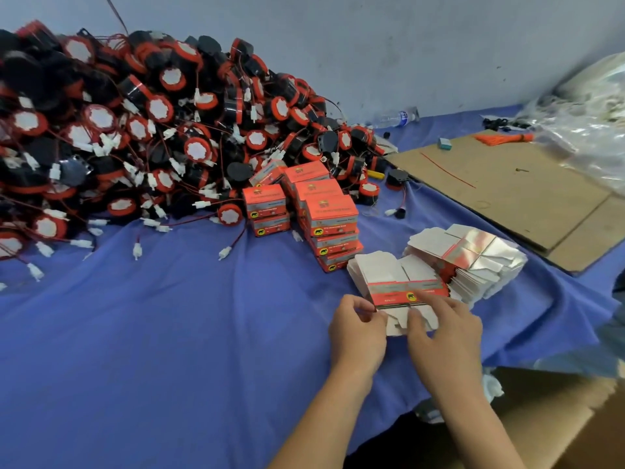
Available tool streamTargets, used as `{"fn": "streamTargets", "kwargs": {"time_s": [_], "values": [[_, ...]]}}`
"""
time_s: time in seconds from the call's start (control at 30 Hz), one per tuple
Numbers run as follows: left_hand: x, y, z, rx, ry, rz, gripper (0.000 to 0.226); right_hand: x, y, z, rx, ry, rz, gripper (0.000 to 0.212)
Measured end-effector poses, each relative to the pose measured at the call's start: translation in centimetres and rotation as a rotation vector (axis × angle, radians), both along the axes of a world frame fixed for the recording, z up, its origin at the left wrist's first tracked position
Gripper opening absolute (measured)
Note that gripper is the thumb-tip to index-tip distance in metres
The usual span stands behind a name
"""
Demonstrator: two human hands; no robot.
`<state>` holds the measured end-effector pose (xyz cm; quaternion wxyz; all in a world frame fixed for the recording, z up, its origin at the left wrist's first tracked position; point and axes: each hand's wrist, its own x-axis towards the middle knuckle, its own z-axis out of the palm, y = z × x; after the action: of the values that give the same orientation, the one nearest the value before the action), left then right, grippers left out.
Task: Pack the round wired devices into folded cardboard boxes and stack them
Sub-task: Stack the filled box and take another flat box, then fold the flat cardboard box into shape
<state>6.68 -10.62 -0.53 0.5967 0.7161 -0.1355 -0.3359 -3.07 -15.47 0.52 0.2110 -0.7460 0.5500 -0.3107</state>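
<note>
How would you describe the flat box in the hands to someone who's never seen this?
Right of the heap of round devices on the blue cloth stand folded orange boxes; nearer the person lie two piles of flat blanks. It is the nearer pile's top blank, pinched by the left hand and right hand, its red band and yellow emblem facing up.

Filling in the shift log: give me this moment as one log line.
step: box pickup | left hand: pinches flat box blank | right hand: pinches same blank | packed boxes: stacked beside device pile
</note>
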Motion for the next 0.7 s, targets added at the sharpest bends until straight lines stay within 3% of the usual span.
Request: {"fn": "streamTargets", "kwargs": {"time_s": [0.17, 0.33, 0.43, 0.6, 0.7], "values": [[0.7, 3.3, 1.9, -0.200, 0.135, -0.038, 0.016, -1.2, 0.7, 2.2, 0.061, 0.001, -0.054, 0.049], [1.8, 9.8, 3.8, -0.369, 0.094, -0.033, 0.028, -0.7, 3.7, 4.4, 0.305, -0.290, 0.191, 0.075], [2.6, 14.3, 4.3, -0.364, 0.025, 0.040, 0.039, 0.8, 6.5, 5.1, 0.273, -0.233, 0.350, 0.096], [3.9, 22.4, 4.4, -0.224, -0.243, 0.166, 0.040, 4.1, 12.2, 5.9, 0.191, -0.139, 0.630, 0.054], [4.4, 26.7, 3.8, -0.119, -0.384, 0.212, 0.037, 6.1, 15.7, 5.9, 0.119, -0.065, 0.742, 0.064]]}}
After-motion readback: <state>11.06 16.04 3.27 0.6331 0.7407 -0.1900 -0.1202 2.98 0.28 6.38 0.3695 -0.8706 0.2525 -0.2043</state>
